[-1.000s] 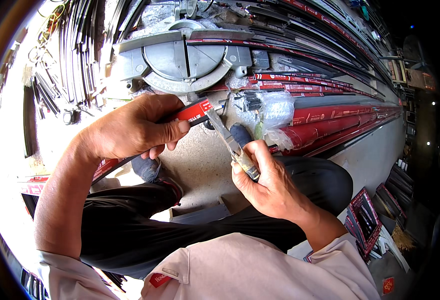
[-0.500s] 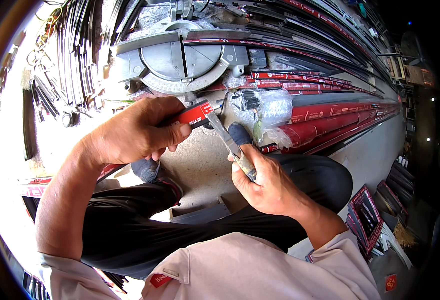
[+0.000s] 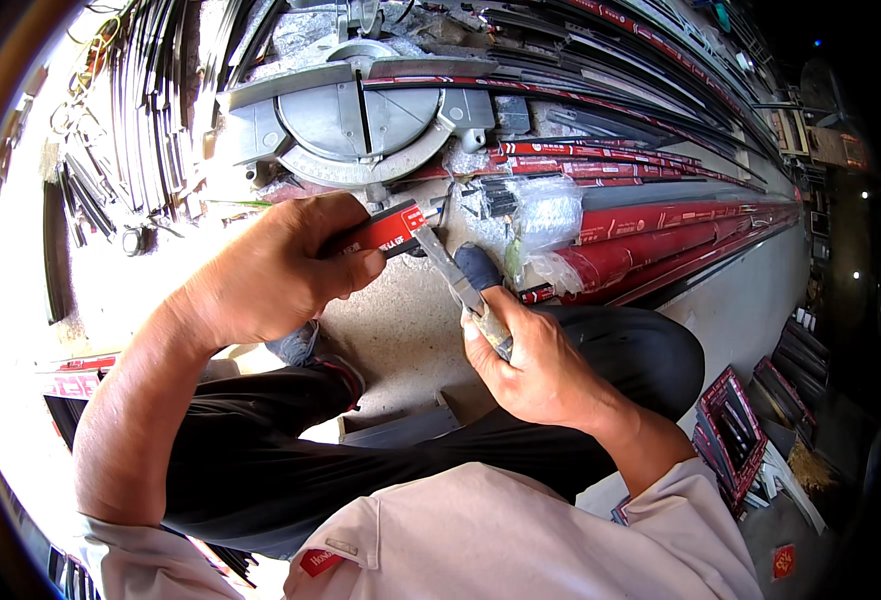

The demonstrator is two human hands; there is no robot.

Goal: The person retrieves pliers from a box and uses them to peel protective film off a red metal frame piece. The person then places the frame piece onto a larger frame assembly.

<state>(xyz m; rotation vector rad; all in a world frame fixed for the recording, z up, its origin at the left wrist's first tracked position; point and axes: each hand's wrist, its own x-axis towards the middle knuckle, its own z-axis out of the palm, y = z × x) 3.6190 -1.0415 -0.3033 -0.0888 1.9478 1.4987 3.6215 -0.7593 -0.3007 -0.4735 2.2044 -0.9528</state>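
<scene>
My left hand (image 3: 270,265) is closed around a dark profile strip (image 3: 385,232) with red printed film on its face. The strip's end sticks out past my thumb, angled up to the right. In my right hand (image 3: 535,365) is a utility knife (image 3: 447,265) with a flat metal blade and a worn handle. Its blade points up and left, and the tip meets the end of the strip. Whether the edge is cutting into the film cannot be made out. My left hand covers much of the strip.
A mitre saw base (image 3: 360,120) stands on the floor ahead. Red-wrapped profiles (image 3: 650,245) and bubble wrap (image 3: 548,210) lie to the right. Dark strips (image 3: 150,110) fill the far left. Red-and-black frames (image 3: 730,435) rest at the lower right.
Both hands keep their grips, and the knife tip remains at the strip's end. My left hand and the strip have shifted very slightly.
</scene>
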